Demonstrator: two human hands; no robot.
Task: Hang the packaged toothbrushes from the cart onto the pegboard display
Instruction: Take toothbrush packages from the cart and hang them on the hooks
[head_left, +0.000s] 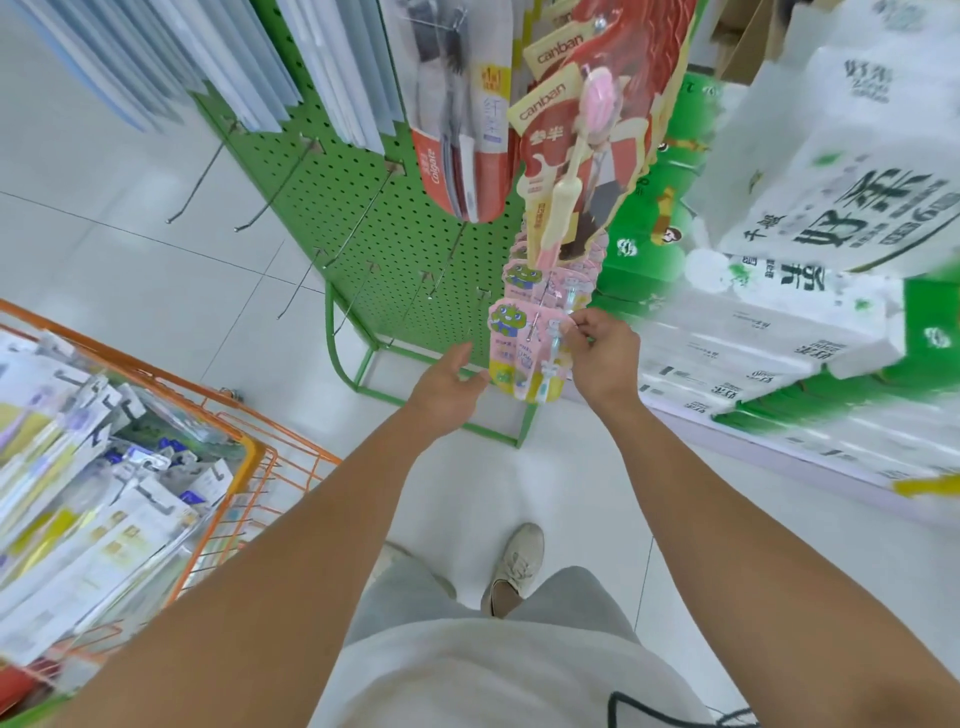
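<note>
One wide-angle view looks from the person's head steeply down and forward. Both forearms reach away from it toward the green pegboard close ahead. The orange cart sits lower left.

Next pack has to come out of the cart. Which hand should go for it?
Probably the left hand: it is open, holds nothing, and is on the side of the orange cart. The right hand pinches the pink toothbrush pack at the green pegboard.
</note>
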